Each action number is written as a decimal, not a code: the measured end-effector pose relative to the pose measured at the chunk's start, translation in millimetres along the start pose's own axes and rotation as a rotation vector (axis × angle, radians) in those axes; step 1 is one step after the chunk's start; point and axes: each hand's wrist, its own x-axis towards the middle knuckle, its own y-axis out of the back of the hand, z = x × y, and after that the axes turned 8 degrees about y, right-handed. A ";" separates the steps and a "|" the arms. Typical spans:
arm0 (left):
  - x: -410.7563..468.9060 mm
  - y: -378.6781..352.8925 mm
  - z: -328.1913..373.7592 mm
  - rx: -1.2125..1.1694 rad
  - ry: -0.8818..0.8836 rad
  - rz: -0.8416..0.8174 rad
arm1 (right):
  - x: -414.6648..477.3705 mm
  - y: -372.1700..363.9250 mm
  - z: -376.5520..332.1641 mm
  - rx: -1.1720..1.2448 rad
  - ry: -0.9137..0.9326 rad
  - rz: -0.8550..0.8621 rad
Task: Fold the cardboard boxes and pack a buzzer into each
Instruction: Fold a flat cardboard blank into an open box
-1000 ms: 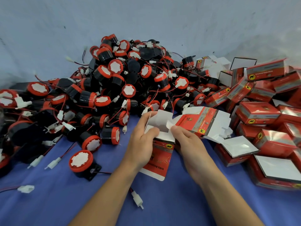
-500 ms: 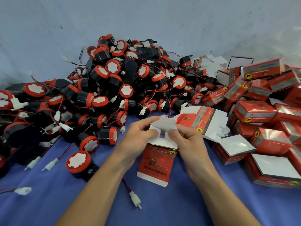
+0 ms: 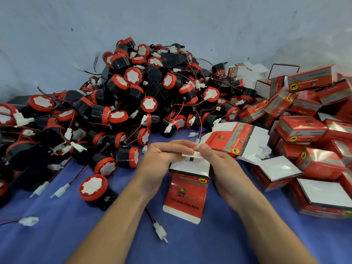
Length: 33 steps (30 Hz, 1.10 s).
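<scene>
buzzers (image 3: 133,96) heap behind, folded boxes (image 3: 302,128) right, as left hand (image 3: 162,162) and right hand (image 3: 219,164) pinch box flap (image 3: 191,154).

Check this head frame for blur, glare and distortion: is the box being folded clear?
Head view: light soft and even, shadows faint; the left hand, the right hand and the red-and-white cardboard box they pinch are sharp; the glossy red cardboard boxes at far right are smeared and carry white glare; wide-angle stretch shows toward the borders.
</scene>
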 end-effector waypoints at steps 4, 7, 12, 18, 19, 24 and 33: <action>-2.6 2.0 0.0 -0.007 0.020 -0.062 | 0.1 1.6 -0.2 0.023 -0.015 -0.025; -3.2 0.7 -0.3 0.043 0.045 -0.034 | -0.1 1.1 -1.0 0.063 -0.027 0.017; 1.4 0.6 2.9 0.030 0.079 0.019 | 1.6 -0.4 -0.9 0.047 -0.051 0.121; -1.4 -7.9 3.5 0.180 0.037 0.104 | 1.3 -2.5 -1.4 0.036 -0.076 0.159; -1.6 -8.1 3.7 0.186 0.035 0.099 | 1.2 -2.5 -1.5 0.037 -0.078 0.152; -0.1 -3.3 4.1 0.000 0.075 0.097 | 0.5 -6.2 -1.4 0.147 -0.104 0.129; -2.2 -2.0 25.3 0.207 -0.086 0.073 | -2.8 -7.1 -8.2 0.030 0.126 0.106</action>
